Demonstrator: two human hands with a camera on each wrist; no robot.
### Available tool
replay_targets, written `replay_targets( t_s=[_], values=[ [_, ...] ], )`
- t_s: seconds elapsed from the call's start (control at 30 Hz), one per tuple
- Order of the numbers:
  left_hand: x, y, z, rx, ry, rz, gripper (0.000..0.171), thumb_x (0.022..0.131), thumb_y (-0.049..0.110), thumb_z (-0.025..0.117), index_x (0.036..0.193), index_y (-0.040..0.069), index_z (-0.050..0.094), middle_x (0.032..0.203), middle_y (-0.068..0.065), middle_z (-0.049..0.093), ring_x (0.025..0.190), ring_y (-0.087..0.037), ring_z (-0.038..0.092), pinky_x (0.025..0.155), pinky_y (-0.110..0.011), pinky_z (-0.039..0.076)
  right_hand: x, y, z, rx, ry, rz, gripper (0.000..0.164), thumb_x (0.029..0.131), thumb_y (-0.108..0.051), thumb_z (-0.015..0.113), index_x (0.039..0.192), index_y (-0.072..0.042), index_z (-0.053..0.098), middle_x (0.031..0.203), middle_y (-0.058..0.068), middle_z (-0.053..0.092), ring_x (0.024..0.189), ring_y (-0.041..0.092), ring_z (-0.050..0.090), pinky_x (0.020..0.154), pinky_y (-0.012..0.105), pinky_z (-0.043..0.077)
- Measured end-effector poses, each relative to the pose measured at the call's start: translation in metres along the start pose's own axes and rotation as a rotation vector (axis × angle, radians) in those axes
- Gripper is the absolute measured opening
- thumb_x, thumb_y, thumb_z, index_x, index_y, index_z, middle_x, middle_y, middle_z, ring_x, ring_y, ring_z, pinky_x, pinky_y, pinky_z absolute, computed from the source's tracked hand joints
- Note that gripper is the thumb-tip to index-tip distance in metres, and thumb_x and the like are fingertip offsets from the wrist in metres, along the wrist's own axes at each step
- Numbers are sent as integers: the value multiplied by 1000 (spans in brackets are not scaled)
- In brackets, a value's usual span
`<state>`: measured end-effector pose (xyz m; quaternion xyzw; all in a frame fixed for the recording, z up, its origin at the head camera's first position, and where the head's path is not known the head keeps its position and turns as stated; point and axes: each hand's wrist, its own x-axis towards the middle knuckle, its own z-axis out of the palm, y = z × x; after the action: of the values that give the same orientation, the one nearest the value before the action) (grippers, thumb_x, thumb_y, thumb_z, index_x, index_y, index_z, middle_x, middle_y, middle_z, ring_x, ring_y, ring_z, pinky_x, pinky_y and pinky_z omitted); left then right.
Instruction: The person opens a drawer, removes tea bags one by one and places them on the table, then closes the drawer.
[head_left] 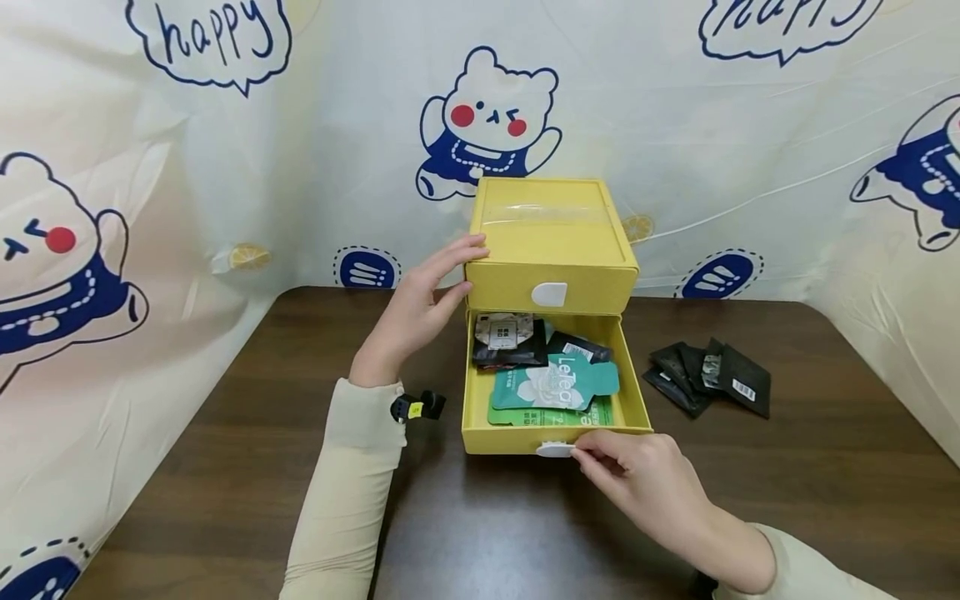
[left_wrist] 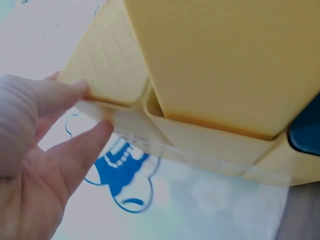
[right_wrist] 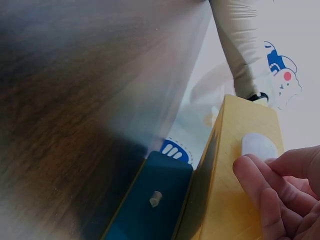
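Note:
A yellow two-level drawer box (head_left: 551, 225) stands on the table, its lower drawer (head_left: 480, 442) pulled out. My left hand (head_left: 420, 308) touches the upper level's left side, fingertips at the top edge and thumb lower; the left wrist view shows this hand (left_wrist: 50, 150) with straight fingers at a yellow corner. My right hand (head_left: 648, 483) pinches the white tab (head_left: 553, 450) on the drawer front; the right wrist view has the fingers (right_wrist: 252, 175) against this tab (right_wrist: 259, 145). Inside lie black packets (head_left: 517, 350), a teal LeTea packet (head_left: 555, 383) and a green packet (head_left: 540, 417).
Several black packets (head_left: 738, 375) lie in a loose pile right of the box. A second white tab (head_left: 549, 294) is on the closed upper drawer. A dark teal panel with a small knob (right_wrist: 156, 198) shows beside the drawer front. A printed cloth (head_left: 360, 150) hangs behind.

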<state>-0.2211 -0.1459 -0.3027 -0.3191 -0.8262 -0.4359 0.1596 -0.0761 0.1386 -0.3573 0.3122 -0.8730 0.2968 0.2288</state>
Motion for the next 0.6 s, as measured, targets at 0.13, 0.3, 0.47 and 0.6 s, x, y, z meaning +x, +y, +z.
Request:
replay_targets(
  t_s=[0.13,0.3,0.47,0.6],
  values=[
    [0,9,-2,85,23,-9,47,95,-3,60,139,15,58,152,2,49,144,-17,42,97,-37,56,0,0,-1,-19,-30,11,21,75,-4,84,83,-21,73,77,-12,72,61,-10,47,49,5,38],
    [-1,15,0,133,48,-20,46,94,-3,61,137,14,60,150,1,52,142,-18,45,95,-35,57,6,-1,-10,-31,-140,41,13,80,-11,81,83,-21,74,74,-15,70,61,-11,48,51,7,42],
    [-2,20,-1,202,41,-42,47,95,1,62,140,16,59,151,3,51,141,-18,47,97,-35,56,14,0,-25,10,-287,93,4,88,-17,76,85,-20,75,70,-18,66,59,-11,47,49,12,44],
    [-3,26,-2,248,36,-56,47,95,2,62,140,16,58,151,3,51,139,-19,49,100,-34,55,24,0,-41,77,-385,131,5,91,-19,72,87,-21,74,69,-19,64,59,-10,50,49,15,47]
  ],
)
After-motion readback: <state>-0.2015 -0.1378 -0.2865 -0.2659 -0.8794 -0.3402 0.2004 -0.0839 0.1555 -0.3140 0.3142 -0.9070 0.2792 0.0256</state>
